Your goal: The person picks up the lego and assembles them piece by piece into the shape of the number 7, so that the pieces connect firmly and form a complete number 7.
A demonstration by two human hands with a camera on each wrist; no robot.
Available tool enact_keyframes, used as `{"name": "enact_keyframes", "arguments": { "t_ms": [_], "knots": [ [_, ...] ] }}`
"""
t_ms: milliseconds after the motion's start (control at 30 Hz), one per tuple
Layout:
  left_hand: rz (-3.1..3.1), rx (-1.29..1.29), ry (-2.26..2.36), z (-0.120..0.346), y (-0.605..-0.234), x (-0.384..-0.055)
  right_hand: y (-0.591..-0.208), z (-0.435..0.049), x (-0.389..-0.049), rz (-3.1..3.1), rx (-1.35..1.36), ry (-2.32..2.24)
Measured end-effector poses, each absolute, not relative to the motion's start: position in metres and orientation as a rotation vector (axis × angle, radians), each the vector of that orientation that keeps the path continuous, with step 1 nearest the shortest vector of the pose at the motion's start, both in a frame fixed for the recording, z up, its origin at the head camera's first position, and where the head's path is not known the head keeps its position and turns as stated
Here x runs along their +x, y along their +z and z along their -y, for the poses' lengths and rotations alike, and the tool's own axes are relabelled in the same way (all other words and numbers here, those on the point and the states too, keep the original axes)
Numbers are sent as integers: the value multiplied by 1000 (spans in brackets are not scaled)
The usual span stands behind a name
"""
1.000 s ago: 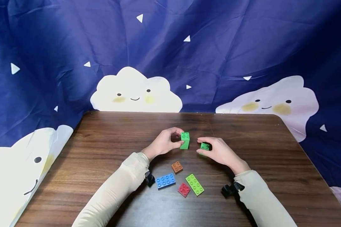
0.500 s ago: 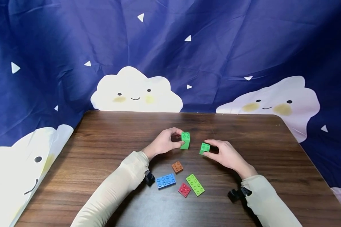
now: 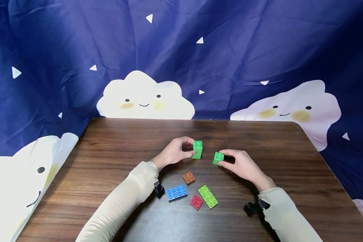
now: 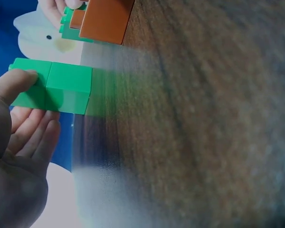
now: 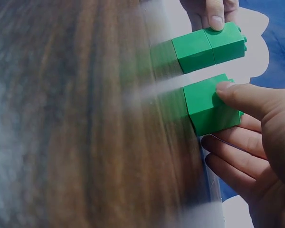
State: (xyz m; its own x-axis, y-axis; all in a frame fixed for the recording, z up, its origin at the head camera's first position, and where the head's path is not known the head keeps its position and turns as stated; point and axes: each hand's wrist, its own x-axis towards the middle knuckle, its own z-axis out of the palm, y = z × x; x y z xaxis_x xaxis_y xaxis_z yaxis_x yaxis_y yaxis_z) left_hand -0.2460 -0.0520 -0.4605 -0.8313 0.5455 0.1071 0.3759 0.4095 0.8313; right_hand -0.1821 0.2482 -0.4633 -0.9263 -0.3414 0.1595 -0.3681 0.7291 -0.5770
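On the table's far half, my left hand (image 3: pixel 174 152) pinches an upright stack (image 3: pixel 197 150) of two green building bricks between thumb and fingers. The seam between the two bricks shows in the left wrist view, where the thumb presses the upper brick of the stack (image 4: pixel 69 88). Just to the right, a single green building brick (image 3: pixel 218 159) is held by my right hand (image 3: pixel 243 164), thumb on its near side. In the right wrist view this brick (image 5: pixel 206 107) and the stack (image 5: pixel 194 51) stand side by side with a narrow gap, studs pointing up.
Nearer the body lie a brown brick (image 3: pixel 189 178), a blue brick (image 3: pixel 176 192), a red brick (image 3: pixel 196 202) and a lime green brick (image 3: pixel 208 196). The wooden table (image 3: pixel 124 134) ends at a curtain (image 3: pixel 217 60) with cloud prints.
My right hand has drawn back to the right, its fingertips now at the single brick's right part instead of reaching past it. My left hand and the stack stay where they were.
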Motion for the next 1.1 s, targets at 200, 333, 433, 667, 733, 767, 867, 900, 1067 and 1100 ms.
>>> {"name": "enact_keyframes", "arguments": {
  "t_ms": [200,333,433,667,733,767,867,900,1067,1100],
  "knots": [
    [-2470,816,1392,52,-460,-246,-461,-249,-182,2865,581,1007],
    [-2466,806,1393,53,-461,-247,-460,-250,-181,2868,552,1040],
    [-2460,800,1391,53,-461,-246,-459,-250,-181,2863,522,1070],
    [-2456,823,1394,53,-462,-248,-453,-246,-182,2821,497,1109],
    [-2449,821,1398,53,-462,-248,-451,-245,-182,2808,506,1114],
    [-2448,820,1398,53,-461,-248,-451,-244,-182,2802,507,1115],
    [-2449,818,1398,53,-461,-248,-449,-243,-183,2785,514,1121],
    [-2451,817,1396,53,-462,-248,-449,-242,-183,2778,517,1126],
    [-2461,803,1394,53,-463,-248,-446,-238,-186,2749,529,1136],
    [-2461,798,1394,53,-463,-248,-445,-236,-187,2739,537,1136]
  ]
}}
